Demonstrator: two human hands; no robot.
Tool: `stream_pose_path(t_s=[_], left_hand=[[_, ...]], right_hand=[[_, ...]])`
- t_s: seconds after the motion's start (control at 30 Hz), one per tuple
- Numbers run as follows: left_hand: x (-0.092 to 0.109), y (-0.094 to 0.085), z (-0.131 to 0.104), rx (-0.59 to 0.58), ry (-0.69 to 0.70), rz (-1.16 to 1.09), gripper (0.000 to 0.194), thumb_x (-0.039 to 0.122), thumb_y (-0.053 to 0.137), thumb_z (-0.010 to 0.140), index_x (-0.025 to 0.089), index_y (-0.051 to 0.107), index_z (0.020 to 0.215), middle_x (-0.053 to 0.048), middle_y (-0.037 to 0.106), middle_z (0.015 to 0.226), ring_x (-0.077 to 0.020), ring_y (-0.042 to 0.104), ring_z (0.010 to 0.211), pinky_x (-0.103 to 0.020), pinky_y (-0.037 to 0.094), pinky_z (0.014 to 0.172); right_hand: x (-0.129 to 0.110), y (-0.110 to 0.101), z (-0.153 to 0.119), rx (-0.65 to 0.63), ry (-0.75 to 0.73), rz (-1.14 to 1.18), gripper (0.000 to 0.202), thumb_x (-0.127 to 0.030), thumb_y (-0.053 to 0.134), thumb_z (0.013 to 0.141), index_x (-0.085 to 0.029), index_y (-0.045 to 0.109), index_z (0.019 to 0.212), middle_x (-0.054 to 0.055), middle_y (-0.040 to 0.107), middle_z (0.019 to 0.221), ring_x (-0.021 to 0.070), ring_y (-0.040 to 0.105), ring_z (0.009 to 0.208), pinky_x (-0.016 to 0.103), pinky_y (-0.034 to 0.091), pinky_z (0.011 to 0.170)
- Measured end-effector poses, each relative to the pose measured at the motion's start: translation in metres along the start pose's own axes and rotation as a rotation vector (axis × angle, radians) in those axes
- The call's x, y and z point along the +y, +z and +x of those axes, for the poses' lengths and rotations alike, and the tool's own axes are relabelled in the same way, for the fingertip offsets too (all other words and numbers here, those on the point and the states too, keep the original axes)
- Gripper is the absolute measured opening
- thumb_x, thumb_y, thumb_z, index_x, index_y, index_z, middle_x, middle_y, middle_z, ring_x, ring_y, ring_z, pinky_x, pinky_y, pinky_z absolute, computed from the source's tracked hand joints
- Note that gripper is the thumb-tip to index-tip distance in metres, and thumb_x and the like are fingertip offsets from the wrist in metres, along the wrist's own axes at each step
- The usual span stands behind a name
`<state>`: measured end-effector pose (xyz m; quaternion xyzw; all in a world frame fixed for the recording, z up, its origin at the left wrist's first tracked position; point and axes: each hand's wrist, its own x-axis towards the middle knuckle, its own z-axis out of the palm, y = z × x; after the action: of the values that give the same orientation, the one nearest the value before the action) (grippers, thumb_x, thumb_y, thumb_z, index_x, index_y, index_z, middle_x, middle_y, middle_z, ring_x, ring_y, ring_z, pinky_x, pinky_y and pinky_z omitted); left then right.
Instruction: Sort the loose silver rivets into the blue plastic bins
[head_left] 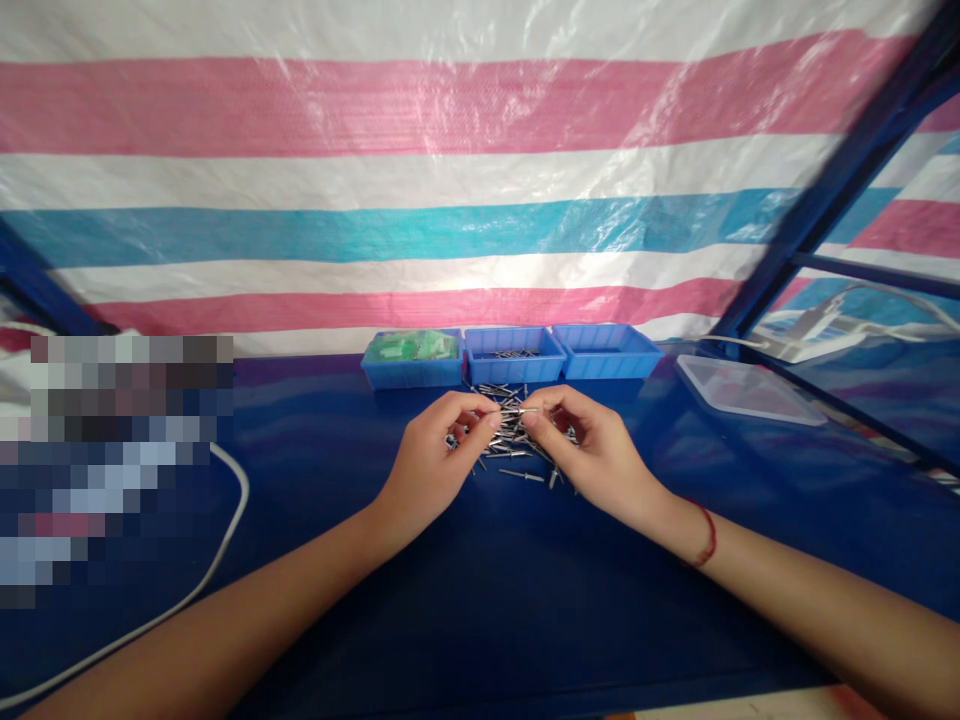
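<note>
Over a loose pile of silver blind rivets [507, 454], my two hands meet with their fingertips close together. A single blind rivet [517, 411] lies level between them. My left hand [442, 440] is closed in a pinch at its left end. Thumb and forefinger of my right hand [589, 440] pinch the right end, and a red string bracelet circles that wrist. Some of the pile is hidden behind both hands. Just behind it, the middle blue bin [514, 370] holds more rivets.
A left blue bin [412, 374] contains green-and-clear plastic packets. The right blue bin [609, 366] stands beside the middle one. A clear plastic lid [750, 390] lies to the right, near a white power strip [817, 335]. A white cable [244, 490] curves across the blue table [480, 620] at left.
</note>
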<state>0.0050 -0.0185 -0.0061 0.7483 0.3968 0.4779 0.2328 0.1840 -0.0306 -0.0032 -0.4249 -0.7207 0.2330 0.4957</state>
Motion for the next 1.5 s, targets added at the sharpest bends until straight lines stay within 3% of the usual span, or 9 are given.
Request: stream_pose_path(t_s=[0.27, 0.37, 0.5, 0.6, 0.77, 0.93, 1.03, 1.2, 1.5], left_hand=[[-0.001, -0.002, 0.001, -0.121, 0.007, 0.104, 0.018, 0.030, 0.051, 0.089, 0.018, 0.064, 0.095, -0.001, 0.066, 0.086, -0.0114, 0.056, 0.070, -0.023, 0.044, 0.064], [-0.005, -0.001, 0.001, -0.136, 0.046, 0.205, 0.024, 0.028, 0.051, 0.089, 0.018, 0.060, 0.110, -0.003, 0.066, 0.095, -0.0143, 0.058, 0.082, -0.027, 0.044, 0.074], [-0.009, -0.001, 0.000, -0.283, 0.208, 0.450, 0.019, 0.032, 0.054, 0.087, 0.023, 0.067, 0.097, -0.003, 0.065, 0.101, -0.0202, 0.055, 0.095, -0.036, 0.038, 0.081], [-0.011, 0.001, -0.001, -0.370, 0.266, 0.524, 0.021, 0.039, 0.057, 0.085, 0.025, 0.069, 0.095, -0.003, 0.064, 0.104, -0.0221, 0.053, 0.097, -0.037, 0.036, 0.080], [-0.011, 0.003, -0.004, -0.438, 0.305, 0.539, 0.018, 0.035, 0.055, 0.087, 0.026, 0.069, 0.092, -0.002, 0.064, 0.103, -0.0205, 0.052, 0.098, -0.035, 0.033, 0.079], [-0.008, 0.005, -0.005, -0.467, 0.322, 0.583, 0.021, 0.031, 0.048, 0.092, 0.022, 0.067, 0.088, -0.003, 0.065, 0.100, -0.0206, 0.052, 0.097, -0.035, 0.031, 0.079], [-0.007, 0.005, -0.004, -0.423, 0.296, 0.595, 0.022, 0.029, 0.044, 0.094, 0.019, 0.063, 0.090, -0.003, 0.066, 0.097, -0.0202, 0.054, 0.095, -0.035, 0.032, 0.080], [-0.007, 0.002, -0.001, -0.277, 0.178, 0.439, 0.019, 0.025, 0.042, 0.094, 0.019, 0.059, 0.092, -0.001, 0.067, 0.088, -0.0159, 0.060, 0.083, -0.030, 0.037, 0.076], [-0.007, 0.003, -0.004, -0.140, 0.163, 0.250, 0.013, 0.024, 0.049, 0.089, 0.019, 0.060, 0.087, -0.001, 0.067, 0.083, -0.0144, 0.061, 0.077, -0.026, 0.045, 0.073]], right_hand=[[-0.007, -0.012, 0.004, 0.000, -0.332, -0.305, 0.014, -0.025, 0.053, 0.087, -0.019, 0.056, 0.075, 0.002, 0.062, 0.073, 0.0150, 0.055, 0.070, 0.030, 0.042, 0.069], [0.009, -0.028, 0.019, 0.141, -0.271, -0.406, 0.015, -0.028, 0.052, 0.088, -0.019, 0.059, 0.079, 0.004, 0.064, 0.076, 0.0162, 0.056, 0.071, 0.030, 0.043, 0.069], [0.047, -0.064, 0.043, 0.432, -0.118, -0.593, 0.019, -0.034, 0.052, 0.086, -0.018, 0.062, 0.083, 0.007, 0.066, 0.077, 0.0187, 0.056, 0.068, 0.032, 0.043, 0.065], [0.077, -0.087, 0.055, 0.495, -0.034, -0.758, 0.024, -0.035, 0.051, 0.084, -0.016, 0.065, 0.084, 0.009, 0.067, 0.077, 0.0208, 0.056, 0.068, 0.034, 0.042, 0.066], [0.099, -0.095, 0.058, 0.423, 0.070, -0.980, 0.034, -0.038, 0.053, 0.082, -0.014, 0.064, 0.102, 0.012, 0.067, 0.087, 0.0294, 0.057, 0.083, 0.038, 0.039, 0.068], [0.080, -0.077, 0.053, 0.329, -0.053, -0.870, 0.024, -0.030, 0.052, 0.082, -0.015, 0.064, 0.096, 0.011, 0.066, 0.086, 0.0257, 0.057, 0.082, 0.038, 0.041, 0.075], [0.055, -0.057, 0.042, 0.121, -0.137, -0.659, 0.016, -0.026, 0.051, 0.083, -0.017, 0.065, 0.082, 0.007, 0.067, 0.081, 0.0198, 0.058, 0.074, 0.034, 0.043, 0.072], [0.016, -0.024, 0.018, -0.253, -0.227, -0.312, 0.013, -0.025, 0.055, 0.082, -0.017, 0.065, 0.085, 0.004, 0.069, 0.083, 0.0137, 0.060, 0.068, 0.026, 0.047, 0.065], [0.005, -0.015, 0.010, -0.271, -0.255, -0.269, 0.014, -0.026, 0.055, 0.085, -0.019, 0.066, 0.087, 0.004, 0.069, 0.079, 0.0151, 0.061, 0.072, 0.028, 0.048, 0.068]])
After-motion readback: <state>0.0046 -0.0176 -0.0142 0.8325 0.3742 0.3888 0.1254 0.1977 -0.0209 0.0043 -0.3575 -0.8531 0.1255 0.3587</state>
